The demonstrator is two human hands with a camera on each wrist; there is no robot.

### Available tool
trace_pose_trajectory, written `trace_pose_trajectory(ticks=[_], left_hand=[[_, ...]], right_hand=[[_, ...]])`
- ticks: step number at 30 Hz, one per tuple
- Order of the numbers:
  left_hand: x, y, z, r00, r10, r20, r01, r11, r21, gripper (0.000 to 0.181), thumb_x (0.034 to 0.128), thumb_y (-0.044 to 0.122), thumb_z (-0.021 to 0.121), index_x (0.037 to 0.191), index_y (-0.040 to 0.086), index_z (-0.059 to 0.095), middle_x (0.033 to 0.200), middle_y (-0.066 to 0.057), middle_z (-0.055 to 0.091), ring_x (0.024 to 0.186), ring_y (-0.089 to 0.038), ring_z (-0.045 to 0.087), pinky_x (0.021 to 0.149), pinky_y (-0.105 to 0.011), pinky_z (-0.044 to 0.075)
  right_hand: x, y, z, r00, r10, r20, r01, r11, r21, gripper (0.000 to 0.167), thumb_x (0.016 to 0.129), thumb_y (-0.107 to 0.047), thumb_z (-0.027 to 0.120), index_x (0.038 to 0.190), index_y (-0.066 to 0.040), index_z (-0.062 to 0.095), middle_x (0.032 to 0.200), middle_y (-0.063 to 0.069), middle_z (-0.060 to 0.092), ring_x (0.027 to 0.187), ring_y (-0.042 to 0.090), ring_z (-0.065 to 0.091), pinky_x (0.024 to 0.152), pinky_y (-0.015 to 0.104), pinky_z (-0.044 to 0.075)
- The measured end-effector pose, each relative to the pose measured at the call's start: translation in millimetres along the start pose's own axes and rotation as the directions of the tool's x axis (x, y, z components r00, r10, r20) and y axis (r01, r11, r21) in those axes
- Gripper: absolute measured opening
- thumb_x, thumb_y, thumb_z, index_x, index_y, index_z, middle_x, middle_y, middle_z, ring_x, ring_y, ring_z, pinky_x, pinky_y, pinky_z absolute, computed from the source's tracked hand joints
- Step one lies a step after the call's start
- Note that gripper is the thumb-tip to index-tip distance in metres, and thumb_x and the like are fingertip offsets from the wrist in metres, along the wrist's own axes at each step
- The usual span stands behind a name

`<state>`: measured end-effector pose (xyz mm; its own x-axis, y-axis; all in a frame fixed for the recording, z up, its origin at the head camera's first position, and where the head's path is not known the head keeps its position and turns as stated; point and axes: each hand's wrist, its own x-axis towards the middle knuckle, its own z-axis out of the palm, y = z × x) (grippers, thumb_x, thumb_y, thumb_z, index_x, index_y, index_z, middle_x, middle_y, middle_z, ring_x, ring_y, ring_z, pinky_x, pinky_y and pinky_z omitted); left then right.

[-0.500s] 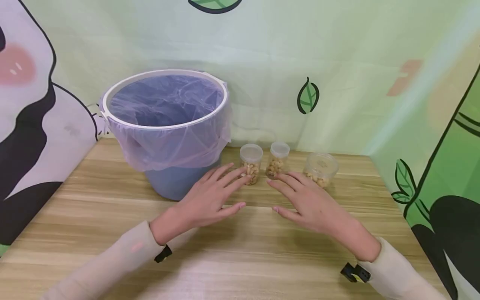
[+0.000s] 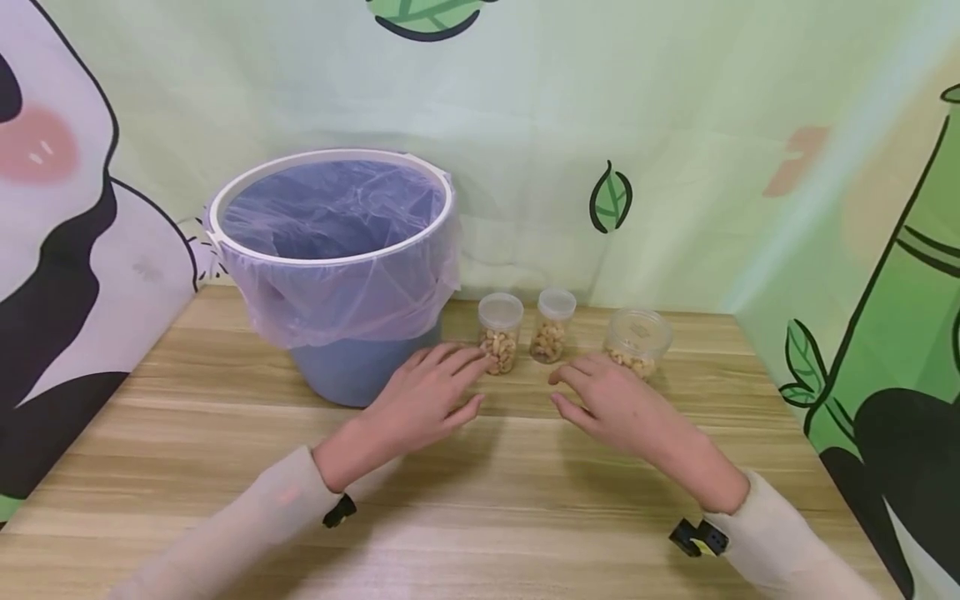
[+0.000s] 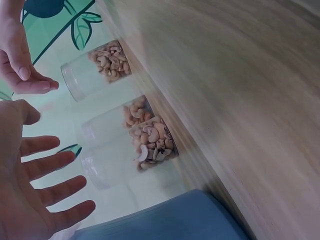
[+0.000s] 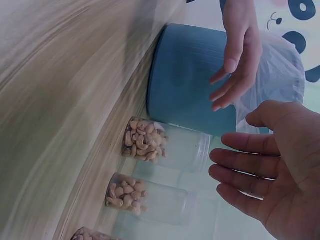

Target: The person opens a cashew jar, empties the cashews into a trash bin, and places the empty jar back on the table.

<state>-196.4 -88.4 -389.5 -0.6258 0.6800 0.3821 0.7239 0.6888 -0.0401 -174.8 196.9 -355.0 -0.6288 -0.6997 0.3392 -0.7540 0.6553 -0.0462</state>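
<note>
Three clear lidded jars of cashews stand in a row by the back wall: a left jar (image 2: 500,333), a slimmer middle jar (image 2: 553,327) and a wide right jar (image 2: 638,340). My left hand (image 2: 420,396) hovers in front of the left jar, its fingers spread in the left wrist view. Nearest the wide jar is my right hand (image 2: 618,404), held in the air with fingers loosely bent and partly covering that jar's base. Both palms are bare, and in the wrist views the fingers are apart from the jars.
A blue bin (image 2: 360,367) lined with a translucent bag (image 2: 352,300) stands at the back left, beside the left jar. Behind the wooden table (image 2: 495,517) hangs a printed cloth backdrop (image 2: 675,125) with pandas and leaves.
The fingers of both hands have bent slightly and the right hand's fingers have drawn back from the middle jar. The head view has shifted a little. Jars and bin stand as before.
</note>
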Motion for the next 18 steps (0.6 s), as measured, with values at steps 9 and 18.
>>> trace_pose_trajectory(ticks=[9,18], left_hand=[[-3.0,5.1,8.4,0.991,-0.126,0.035,0.130,0.980,-0.150,0.039,0.1105,0.031,0.039,0.139,0.016,0.062,0.138,-0.004,0.063,0.127,-0.027,0.057,0.103,-0.050,0.048],[2.3,5.6,17.6,0.951,-0.287,0.112,0.307,0.847,-0.434,0.037,0.1111,0.024,0.041,0.131,0.004,0.065,0.133,-0.011,0.065,0.126,-0.031,0.059,0.105,-0.048,0.047]], right_hand=[[10.3,1.1,2.3,0.999,0.011,-0.037,-0.009,0.999,0.039,0.025,0.099,-0.017,0.066,0.115,0.002,0.070,0.109,0.014,0.073,0.101,0.029,0.069,0.088,0.043,0.058],[23.5,1.1,2.8,0.998,0.047,-0.041,-0.045,0.997,0.069,0.023,0.100,-0.016,0.063,0.115,0.000,0.072,0.112,0.013,0.073,0.106,0.029,0.070,0.089,0.042,0.058]])
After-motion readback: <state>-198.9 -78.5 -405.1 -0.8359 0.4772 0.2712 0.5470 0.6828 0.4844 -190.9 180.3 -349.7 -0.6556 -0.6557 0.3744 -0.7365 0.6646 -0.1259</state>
